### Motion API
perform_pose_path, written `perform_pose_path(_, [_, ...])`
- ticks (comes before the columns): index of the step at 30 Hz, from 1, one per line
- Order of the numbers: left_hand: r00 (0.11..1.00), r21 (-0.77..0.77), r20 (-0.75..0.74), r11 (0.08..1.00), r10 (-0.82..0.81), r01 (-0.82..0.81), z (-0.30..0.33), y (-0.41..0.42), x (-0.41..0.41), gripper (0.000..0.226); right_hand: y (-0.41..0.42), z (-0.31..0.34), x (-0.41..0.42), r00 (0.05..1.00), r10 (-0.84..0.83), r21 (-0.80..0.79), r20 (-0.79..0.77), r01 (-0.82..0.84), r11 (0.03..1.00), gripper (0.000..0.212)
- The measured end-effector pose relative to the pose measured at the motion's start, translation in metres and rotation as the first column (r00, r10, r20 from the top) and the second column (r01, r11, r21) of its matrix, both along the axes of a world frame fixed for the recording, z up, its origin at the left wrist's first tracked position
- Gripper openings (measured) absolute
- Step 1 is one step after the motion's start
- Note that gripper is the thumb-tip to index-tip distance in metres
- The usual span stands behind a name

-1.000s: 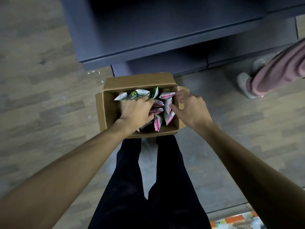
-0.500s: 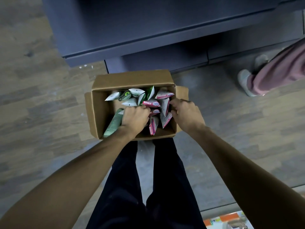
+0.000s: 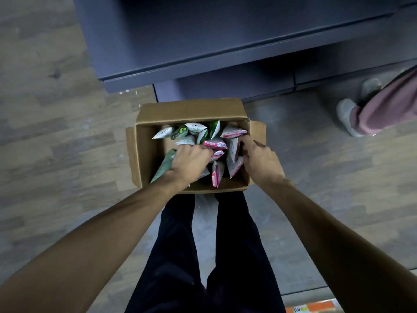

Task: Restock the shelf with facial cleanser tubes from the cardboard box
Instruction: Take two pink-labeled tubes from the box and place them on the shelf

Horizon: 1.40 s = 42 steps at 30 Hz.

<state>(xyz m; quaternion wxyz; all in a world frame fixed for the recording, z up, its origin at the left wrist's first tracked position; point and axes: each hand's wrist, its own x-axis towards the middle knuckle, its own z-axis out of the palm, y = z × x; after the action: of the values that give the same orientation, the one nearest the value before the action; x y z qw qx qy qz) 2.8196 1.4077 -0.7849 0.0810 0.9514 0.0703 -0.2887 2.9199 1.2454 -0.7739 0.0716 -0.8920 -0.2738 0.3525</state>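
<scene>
cardboard box [image 3: 144,159] on the floor, still full of tubes [image 3: 214,144]; left hand [image 3: 189,162] grips a green tube, right hand [image 3: 259,161] curls among pink ones. grey shelf [image 3: 203,41] beyond looks unstocked.

Dim, flat indoor light throughout. Softly blurred everywhere, with wide-angle bending toward the edges. Deep shadow inside the open brown cardboard box [image 3: 189,111] and beneath the dark grey metal shelf [image 3: 203,57] behind it.
</scene>
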Motion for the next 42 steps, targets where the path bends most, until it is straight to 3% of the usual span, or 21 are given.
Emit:
perform_pose_path(4, [0.998, -0.034, 0.055, 0.999, -0.005, 0.007, -0.002, 0.010, -0.002, 0.009, 0.000, -0.003, -0.002, 0.993, 0.091, -0.038, 0.075, -0.088, 0.995, 0.054])
perform_pose_path(8, [0.989, -0.047, 0.148, 0.999, -0.010, 0.017, 0.002, 0.011, -0.005, 0.012, 0.004, 0.000, 0.002, 0.965, 0.248, -0.098, 0.085, -0.239, 0.966, 0.034])
perform_pose_path(11, [0.976, -0.042, 0.217, 0.999, -0.015, 0.025, 0.005, 0.013, -0.008, 0.018, 0.013, 0.004, 0.004, 0.939, 0.335, -0.141, 0.078, -0.322, 0.936, 0.033])
perform_pose_path(20, [0.938, -0.111, 0.344, 0.994, 0.048, -0.010, 0.028, 0.019, -0.012, 0.011, 0.026, 0.003, 0.003, 0.849, 0.490, -0.271, 0.199, -0.433, 0.860, 0.025])
perform_pose_path(23, [0.926, -0.085, 0.376, 0.996, 0.035, -0.003, 0.037, 0.024, -0.018, 0.012, 0.028, 0.004, 0.003, 0.838, 0.518, -0.296, 0.174, -0.457, 0.839, 0.015])
perform_pose_path(27, [0.919, -0.075, 0.390, 0.997, 0.050, -0.023, 0.043, 0.032, -0.029, 0.015, 0.022, 0.003, 0.007, 0.860, 0.472, -0.241, 0.194, -0.425, 0.873, 0.014])
perform_pose_path(31, [0.901, -0.109, 0.414, 0.989, 0.133, -0.096, 0.067, 0.036, -0.030, 0.013, 0.014, 0.023, 0.015, 0.946, 0.305, -0.013, 0.110, -0.305, 0.952, 0.017])
perform_pose_path(36, [0.859, -0.169, 0.461, 0.972, 0.224, -0.163, 0.111, 0.039, -0.019, 0.008, 0.009, 0.076, 0.029, 0.986, 0.162, 0.069, -0.031, -0.160, 0.985, 0.011])
perform_pose_path(42, [0.814, -0.271, 0.467, 0.932, 0.345, -0.240, 0.180, 0.047, -0.001, 0.012, 0.006, 0.168, 0.053, 0.994, 0.111, 0.180, 0.003, -0.110, 0.977, 0.013])
